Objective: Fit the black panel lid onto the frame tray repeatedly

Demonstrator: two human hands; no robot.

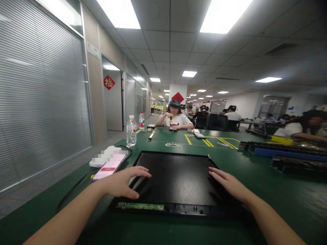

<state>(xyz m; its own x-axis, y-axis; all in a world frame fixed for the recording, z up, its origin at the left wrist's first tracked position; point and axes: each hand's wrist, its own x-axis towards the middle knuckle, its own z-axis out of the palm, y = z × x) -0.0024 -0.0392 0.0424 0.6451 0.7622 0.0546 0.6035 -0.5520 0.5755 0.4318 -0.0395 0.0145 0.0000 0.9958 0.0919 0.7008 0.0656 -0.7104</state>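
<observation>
A flat black panel (176,177), like a screen in a dark frame, lies on the green table in front of me. Along its near edge runs a strip with a green circuit board (140,206) at the left. My left hand (127,182) is over the panel's left side, thumb and fingers apart, with nothing in its grasp. At the right side, my right hand (227,182) has its fingers stretched out over the panel's edge, also holding nothing. Whether either hand touches the panel I cannot tell.
Left of the panel are a lit phone (111,165), a white case and a black cable. A water bottle (131,131) stands behind them. Dark bars and a blue strip (286,152) lie at the right. A person (178,119) sits across the table.
</observation>
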